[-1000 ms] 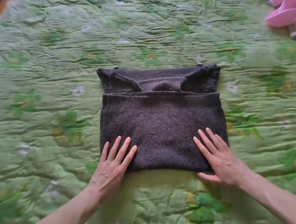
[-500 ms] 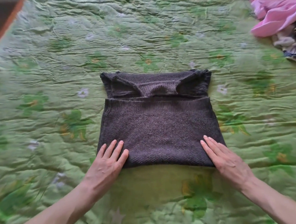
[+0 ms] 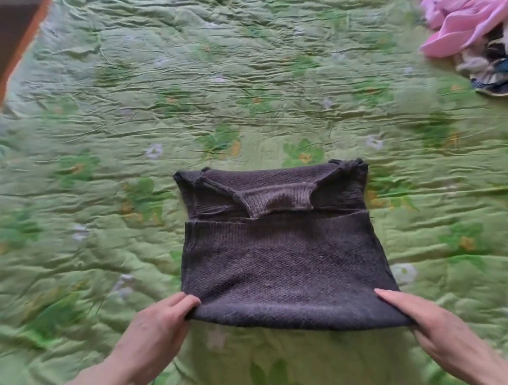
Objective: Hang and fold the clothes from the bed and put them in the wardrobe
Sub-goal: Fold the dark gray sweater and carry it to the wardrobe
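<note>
Both of my hands are at the near edge of the folded sweater (image 3: 281, 259). With my left hand (image 3: 158, 325) I pinch the sweater's near left corner, thumb on top of the knit and the other fingers tucked out of sight beneath it. At the near right corner my right hand (image 3: 430, 327) grips the same way, its thumb lying straight along the top and the fingers hidden under the fold. That near edge is raised a little off the bed (image 3: 239, 88), while the far part of the sweater, with its collar and folded-in sleeves showing, lies flat on the green flowered cover. Well beyond the sweater, to its far right, a heap of clothes (image 3: 475, 20) lies on the bed, pink ones uppermost.
</note>
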### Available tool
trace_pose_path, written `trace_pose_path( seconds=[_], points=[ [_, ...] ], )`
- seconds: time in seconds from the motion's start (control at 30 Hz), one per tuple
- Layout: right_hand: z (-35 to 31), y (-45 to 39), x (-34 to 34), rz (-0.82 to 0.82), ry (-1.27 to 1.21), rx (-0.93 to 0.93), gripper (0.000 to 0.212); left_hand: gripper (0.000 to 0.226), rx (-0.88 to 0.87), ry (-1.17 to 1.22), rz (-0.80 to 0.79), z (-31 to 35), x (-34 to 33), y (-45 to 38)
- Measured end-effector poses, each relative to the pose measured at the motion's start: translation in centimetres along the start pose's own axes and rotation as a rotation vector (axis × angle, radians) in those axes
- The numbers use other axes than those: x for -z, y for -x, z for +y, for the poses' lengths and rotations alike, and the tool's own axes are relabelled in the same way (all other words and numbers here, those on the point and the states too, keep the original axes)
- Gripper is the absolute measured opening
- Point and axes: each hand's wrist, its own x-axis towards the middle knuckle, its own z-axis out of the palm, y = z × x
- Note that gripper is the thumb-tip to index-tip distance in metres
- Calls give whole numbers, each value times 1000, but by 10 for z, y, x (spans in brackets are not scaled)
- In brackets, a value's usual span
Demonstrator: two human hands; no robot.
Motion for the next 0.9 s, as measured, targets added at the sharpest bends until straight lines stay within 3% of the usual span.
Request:
trace_pose_path(
  seconds=[0.13, 0.23, 0.3, 0.47, 0.67, 0.9],
  points=[
    [-5, -17, 14, 194, -226, -298, 99, 27, 207, 272, 81, -1, 16, 7],
    [-14, -38, 27, 325, -421, -358, 63, 13, 334, 409, 162, -1, 22, 5],
    [-16, -54, 33, 398, -551, -378, 48, 16, 413, 472, 266, -3, 20, -4],
    [-26, -106, 40, 549, -603, -435, 14, 7, 551, 692, 467, 11, 24, -64],
    [-39, -178, 51, 709, -519, -487, 20, 11, 564, 664, 746, -4, 30, -151],
    [-22, -248, 68, 723, -210, -532, 39, 25, 605, 393, 793, -40, 31, -214]
  ],
)
